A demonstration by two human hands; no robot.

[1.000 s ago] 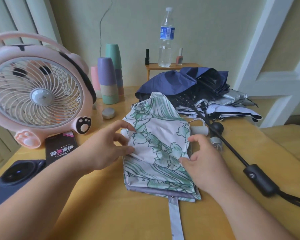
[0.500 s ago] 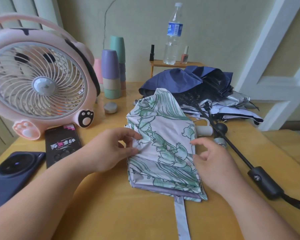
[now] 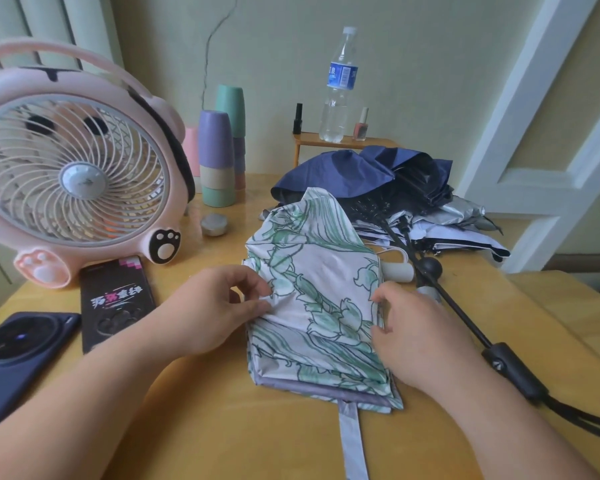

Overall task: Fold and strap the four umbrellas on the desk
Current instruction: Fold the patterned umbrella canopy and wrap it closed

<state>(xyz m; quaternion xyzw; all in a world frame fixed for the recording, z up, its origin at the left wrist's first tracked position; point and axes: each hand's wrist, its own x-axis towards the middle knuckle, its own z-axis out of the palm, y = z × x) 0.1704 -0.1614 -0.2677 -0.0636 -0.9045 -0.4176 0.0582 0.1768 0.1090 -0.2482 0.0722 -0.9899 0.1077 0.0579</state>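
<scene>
I am pinching the left edge of the green-flowered umbrella (image 3: pixel 323 271) with my left hand (image 3: pixel 215 306), and my right hand (image 3: pixel 423 337) is curling its fingers (image 3: pixel 392 292) round the right edge. The umbrella is lying flattened on the desk (image 3: pixel 222 427), just in front of the navy umbrella (image 3: pixel 343 171).

Floral umbrella (image 3: pixel 321 306) matt cloth; desk (image 3: pixel 222 427) smooth glossy wood.

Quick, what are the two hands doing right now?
Left hand: pinching the left edge of the floral umbrella.
Right hand: pinching its right edge.
</scene>
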